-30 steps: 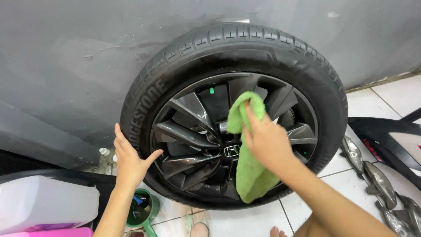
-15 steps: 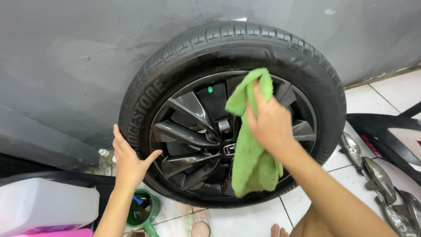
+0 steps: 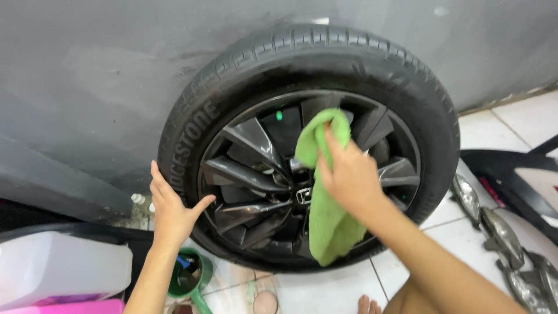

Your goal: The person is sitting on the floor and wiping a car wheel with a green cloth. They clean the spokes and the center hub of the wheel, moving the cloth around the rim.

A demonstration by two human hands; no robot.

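right hand (image 3: 347,174) clenched on a green cloth (image 3: 323,197), pressing it against the upper spokes of a dark alloy rim (image 3: 250,174), with the cloth's loose end hanging down past the hub. left hand (image 3: 172,209) open and flat, fingers spread, braced on the lower left sidewall of the black tyre (image 3: 407,81), itself upright against a grey wall (image 3: 87,75). nearby on the white tiled floor (image 3: 325,291): a green cup (image 3: 189,279), a white jug (image 3: 58,270) and headlamp parts (image 3: 500,232).
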